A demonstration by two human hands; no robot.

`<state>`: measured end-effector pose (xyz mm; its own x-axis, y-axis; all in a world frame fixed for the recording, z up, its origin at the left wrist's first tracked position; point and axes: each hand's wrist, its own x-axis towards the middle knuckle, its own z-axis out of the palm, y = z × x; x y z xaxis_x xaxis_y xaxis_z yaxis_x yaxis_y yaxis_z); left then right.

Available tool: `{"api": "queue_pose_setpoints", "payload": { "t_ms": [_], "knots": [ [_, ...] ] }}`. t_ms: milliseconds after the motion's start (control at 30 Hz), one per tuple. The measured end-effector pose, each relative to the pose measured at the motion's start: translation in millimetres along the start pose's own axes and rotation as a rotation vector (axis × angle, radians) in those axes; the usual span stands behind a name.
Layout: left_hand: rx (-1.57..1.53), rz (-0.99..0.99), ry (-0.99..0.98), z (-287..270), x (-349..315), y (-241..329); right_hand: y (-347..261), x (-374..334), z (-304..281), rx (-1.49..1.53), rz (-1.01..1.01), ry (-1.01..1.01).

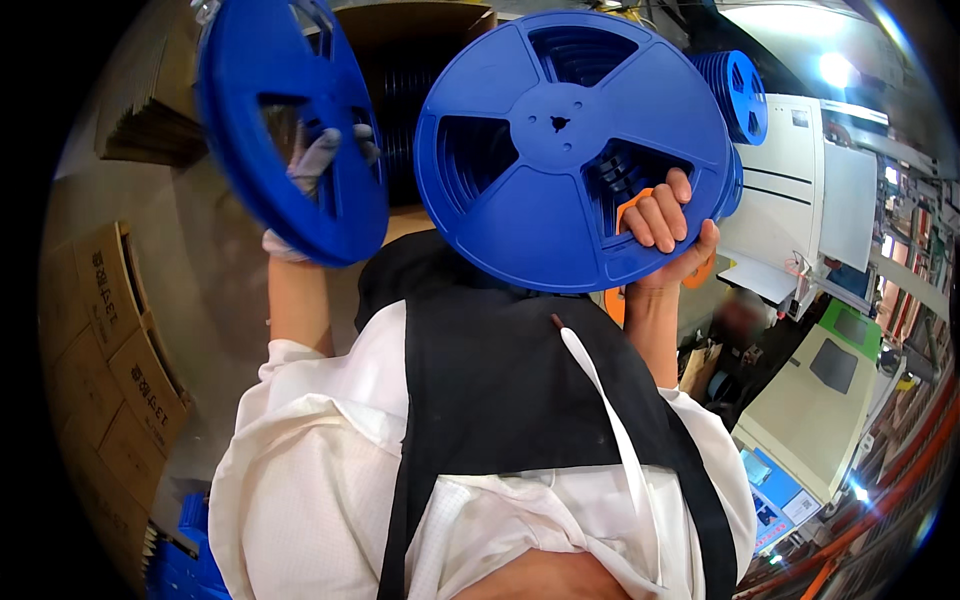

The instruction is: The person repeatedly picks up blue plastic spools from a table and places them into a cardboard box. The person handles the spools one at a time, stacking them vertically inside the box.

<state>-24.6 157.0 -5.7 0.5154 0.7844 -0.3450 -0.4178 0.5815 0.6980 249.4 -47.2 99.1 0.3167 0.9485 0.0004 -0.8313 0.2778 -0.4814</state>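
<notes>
My left hand (318, 160), in a pale glove, is closed on a blue plastic reel (225, 120) at the left. Its fingers come through one of the reel's cut-out windows, and the reel is tilted nearly edge-on. My bare right hand (662, 222) grips a stack of blue reels (640, 100) in front of my chest. Those fingers curl through the lower right window, with the thumb outside the rim. Several more rims show through the windows behind the front flange. Something orange (628, 208) shows beside my right fingers, partly hidden.
An open cardboard box (420, 18) holding dark blue discs stands beyond the reels. More blue reels (745, 98) are at the far right. Flattened cardboard (155, 90) and stacked cartons (100, 350) line the left. A beige and green machine (810, 400) stands at the right.
</notes>
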Motion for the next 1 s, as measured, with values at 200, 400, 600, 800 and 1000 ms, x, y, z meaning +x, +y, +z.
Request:
{"api": "queue_pose_setpoints", "payload": {
  "t_ms": [200,400,600,800,1000],
  "knots": [
    [0.083,0.021,-0.064,4.8,-1.5,-32.9,0.7,2.0,15.9,-0.054,0.081,0.067],
    [0.644,-0.149,-0.288,62.2,-0.6,-76.5,42.9,4.8,39.2,-0.394,0.262,0.258],
    [-0.085,-0.351,-0.293,74.0,-17.9,-43.1,62.5,11.6,59.5,-0.577,0.302,0.323],
    [-0.629,-0.44,-0.347,25.0,-29.0,7.9,35.1,1.9,36.5,-0.458,0.144,0.539],
    [-1.037,-0.296,-0.514,12.5,-28.8,-12.0,30.1,-6.0,24.8,-0.415,0.102,0.508]
  ]
}}
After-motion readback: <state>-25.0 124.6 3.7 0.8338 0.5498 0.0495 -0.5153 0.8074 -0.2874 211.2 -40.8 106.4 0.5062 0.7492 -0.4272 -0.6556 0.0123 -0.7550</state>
